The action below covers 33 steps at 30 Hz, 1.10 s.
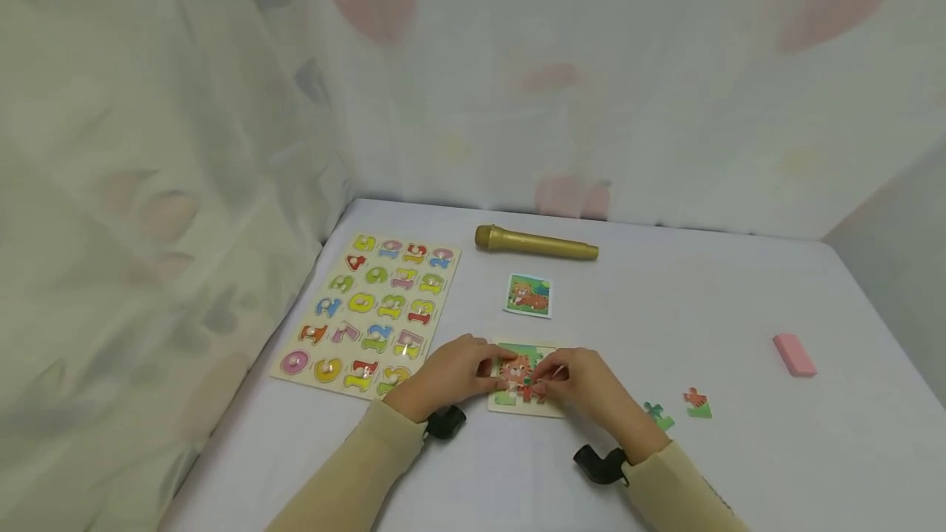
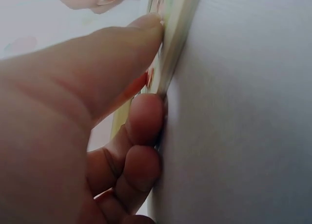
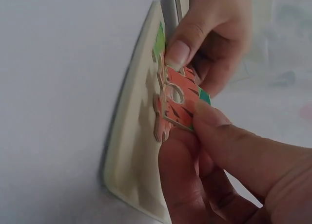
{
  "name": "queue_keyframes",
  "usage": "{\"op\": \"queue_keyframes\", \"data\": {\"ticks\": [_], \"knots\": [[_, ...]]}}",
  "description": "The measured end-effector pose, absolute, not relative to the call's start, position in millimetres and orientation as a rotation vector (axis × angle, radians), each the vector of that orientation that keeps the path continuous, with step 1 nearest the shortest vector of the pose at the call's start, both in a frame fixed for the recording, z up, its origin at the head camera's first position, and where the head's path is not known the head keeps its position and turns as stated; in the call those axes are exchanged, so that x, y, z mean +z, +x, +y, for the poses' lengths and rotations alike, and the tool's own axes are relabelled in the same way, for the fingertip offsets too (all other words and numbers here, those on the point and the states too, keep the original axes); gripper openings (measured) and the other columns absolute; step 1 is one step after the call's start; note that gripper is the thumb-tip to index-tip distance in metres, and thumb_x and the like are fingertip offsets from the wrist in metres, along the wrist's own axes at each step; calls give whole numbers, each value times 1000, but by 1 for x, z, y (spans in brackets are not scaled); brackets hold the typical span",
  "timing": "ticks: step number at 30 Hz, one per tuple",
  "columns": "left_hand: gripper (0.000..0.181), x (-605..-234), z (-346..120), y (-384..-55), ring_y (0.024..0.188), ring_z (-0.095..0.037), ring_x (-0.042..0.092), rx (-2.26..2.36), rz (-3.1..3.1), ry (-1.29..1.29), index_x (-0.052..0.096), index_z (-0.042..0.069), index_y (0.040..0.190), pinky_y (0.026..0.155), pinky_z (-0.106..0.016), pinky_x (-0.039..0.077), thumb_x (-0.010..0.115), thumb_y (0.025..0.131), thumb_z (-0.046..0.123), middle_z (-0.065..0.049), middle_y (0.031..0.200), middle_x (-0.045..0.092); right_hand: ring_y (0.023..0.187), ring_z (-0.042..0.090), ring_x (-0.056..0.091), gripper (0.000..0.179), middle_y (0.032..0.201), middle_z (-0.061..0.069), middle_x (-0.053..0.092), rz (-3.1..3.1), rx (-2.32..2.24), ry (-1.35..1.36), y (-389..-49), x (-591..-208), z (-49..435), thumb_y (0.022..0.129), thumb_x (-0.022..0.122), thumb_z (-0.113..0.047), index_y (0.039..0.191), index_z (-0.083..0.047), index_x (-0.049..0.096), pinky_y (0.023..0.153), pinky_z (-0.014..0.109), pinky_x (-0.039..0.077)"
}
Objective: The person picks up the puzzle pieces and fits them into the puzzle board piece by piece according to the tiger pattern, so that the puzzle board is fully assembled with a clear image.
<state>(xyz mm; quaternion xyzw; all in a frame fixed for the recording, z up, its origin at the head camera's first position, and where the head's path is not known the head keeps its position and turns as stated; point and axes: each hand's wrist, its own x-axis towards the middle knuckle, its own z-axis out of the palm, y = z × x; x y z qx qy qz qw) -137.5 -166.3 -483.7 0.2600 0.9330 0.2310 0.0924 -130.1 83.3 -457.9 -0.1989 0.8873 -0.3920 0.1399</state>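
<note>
My right hand (image 1: 587, 384) pinches an orange striped jigsaw piece (image 3: 187, 100) with a green corner between thumb and fingers. It is held tilted over the small wooden puzzle board (image 1: 550, 410), overlapping the orange pieces there. A tiger face piece (image 1: 515, 369) and green pieces lie in the board. On the board's left side, my left hand (image 1: 458, 372) holds it, its thumb (image 2: 141, 36) on top and curled fingers (image 2: 146, 117) against the edge. Two loose jigsaw pieces, one green (image 1: 656, 415) and one orange and green (image 1: 697, 402), lie right of my right hand.
A number puzzle board (image 1: 369, 314) lies to the left, beside my left forearm. Behind the small board are a tiger picture card (image 1: 528, 295) and a gold microphone (image 1: 538, 243). A pink block (image 1: 794, 355) lies far right. Curtains (image 1: 562, 89) stand behind the white table.
</note>
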Motion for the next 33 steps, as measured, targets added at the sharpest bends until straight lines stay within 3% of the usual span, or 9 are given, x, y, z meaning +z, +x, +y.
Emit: {"op": "queue_keyframes", "data": {"ticks": [4,12,18,25,33], "knots": [[44,-481,-166,-137,76,-8,47,686,2767,759,72,25,137,67,-26,38,78,96,39,12,75,52,78,9,63,6,86,-9,69,2546,-1138,-573,-127,-460,80,91,82,-13,96,-16,80,70,29,52],[44,-480,-165,-137,74,-8,46,704,2759,770,72,24,136,66,-26,38,79,96,40,11,74,51,80,12,65,23,88,-3,65,2514,-1227,-464,-134,-459,90,98,72,-3,120,-11,75,69,29,52],[45,-480,-166,-137,75,-8,46,715,2748,766,71,24,137,67,-26,38,78,96,41,11,75,52,80,14,61,20,87,-3,66,2601,-1148,-401,-148,-455,99,96,77,-6,114,-14,79,64,30,52],[45,-481,-166,-137,76,-8,47,706,2748,761,71,25,138,68,-26,39,77,96,41,12,76,52,81,12,60,8,89,-6,70,2626,-1022,-431,-157,-461,94,90,83,-10,96,-16,82,75,33,51],[45,-479,-166,-136,76,-8,47,691,2758,758,71,26,138,68,-26,38,78,96,41,12,76,52,82,13,62,9,91,-3,69,2731,-911,-511,-152,-459,85,88,84,-7,95,-13,84,75,35,54]]}}
